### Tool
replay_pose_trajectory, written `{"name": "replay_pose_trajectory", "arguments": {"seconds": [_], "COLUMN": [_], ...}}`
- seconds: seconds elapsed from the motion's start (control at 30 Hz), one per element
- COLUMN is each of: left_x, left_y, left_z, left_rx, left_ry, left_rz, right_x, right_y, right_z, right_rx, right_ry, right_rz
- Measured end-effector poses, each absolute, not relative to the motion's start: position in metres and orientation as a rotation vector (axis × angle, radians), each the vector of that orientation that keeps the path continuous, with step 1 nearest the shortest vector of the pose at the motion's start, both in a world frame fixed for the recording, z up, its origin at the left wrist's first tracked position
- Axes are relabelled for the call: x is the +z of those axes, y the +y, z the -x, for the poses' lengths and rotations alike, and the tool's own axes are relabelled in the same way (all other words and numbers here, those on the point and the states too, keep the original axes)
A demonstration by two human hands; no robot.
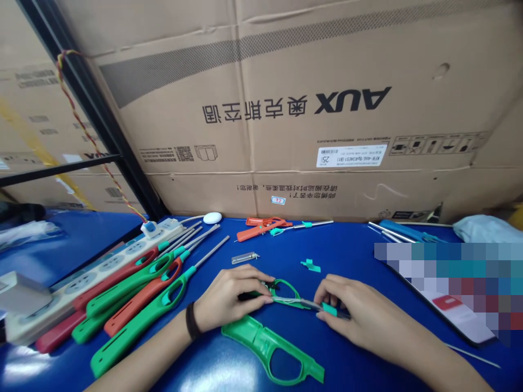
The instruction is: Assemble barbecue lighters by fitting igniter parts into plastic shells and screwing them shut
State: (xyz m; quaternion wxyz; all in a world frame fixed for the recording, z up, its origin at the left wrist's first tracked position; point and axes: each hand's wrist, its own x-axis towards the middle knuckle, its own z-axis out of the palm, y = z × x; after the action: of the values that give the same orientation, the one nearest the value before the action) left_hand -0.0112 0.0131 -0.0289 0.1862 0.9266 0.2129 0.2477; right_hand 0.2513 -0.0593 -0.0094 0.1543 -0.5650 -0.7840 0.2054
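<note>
Hands' (229, 296) (351, 310) grip holds a green lighter half (286, 294) on blue table (347, 256) before cardboard box (327, 109).

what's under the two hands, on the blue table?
A partly assembled green lighter: left hand covers its handle end, right hand pinches the teal collar on its metal tube. Parts beneath the palms are hidden. A separate green handle shell lies uncovered on the table.

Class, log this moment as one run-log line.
left hand grips green plastic lighter half | right hand pinches its metal tube | blue table
</note>
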Motion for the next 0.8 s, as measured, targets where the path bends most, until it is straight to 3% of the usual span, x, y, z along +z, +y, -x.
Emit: {"name": "replay_pose_trajectory", "arguments": {"seconds": [0.3,0.8], "left_x": [-0.0312,-0.0340], "left_y": [0.0131,0.0129], "left_z": [0.0122,0.0112], "left_rx": [0.696,0.726], "left_ry": [0.617,0.658], "left_rz": [-2.598,-2.576], "right_x": [-0.0124,-0.0132], "right_y": [-0.0537,-0.0539], "right_z": [-0.2521,-0.2460], "right_rx": [0.662,0.490], "right_ry": [-2.242,-2.287], "right_rz": [1.554,1.544]}}
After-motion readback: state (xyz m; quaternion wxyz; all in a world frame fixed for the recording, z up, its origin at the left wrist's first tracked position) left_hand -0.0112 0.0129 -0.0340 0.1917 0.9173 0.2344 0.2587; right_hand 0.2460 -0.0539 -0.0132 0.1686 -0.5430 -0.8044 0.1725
